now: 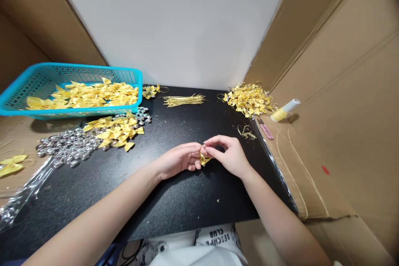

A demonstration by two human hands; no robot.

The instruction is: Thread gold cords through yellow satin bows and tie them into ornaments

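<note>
Between the left hand point(182, 158) and right hand point(230, 153), a yellow ribbon bow point(204, 160) was held above the black desk point(181, 199); gold twist ties point(183, 99) were laid near its far edge.

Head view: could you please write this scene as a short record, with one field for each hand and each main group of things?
Left hand: curled fingers at a small yellow bow, partly hidden
Right hand: thumb and fingertips close together at the bow's upper side
Surface: black table
Blue basket: yellow bows inside
Before the basket: silver beads, loose bows partly over them
Back middle: bundle of gold ties
Back right: heap of yellow bows
Right edge: pink-handled cutter
</note>
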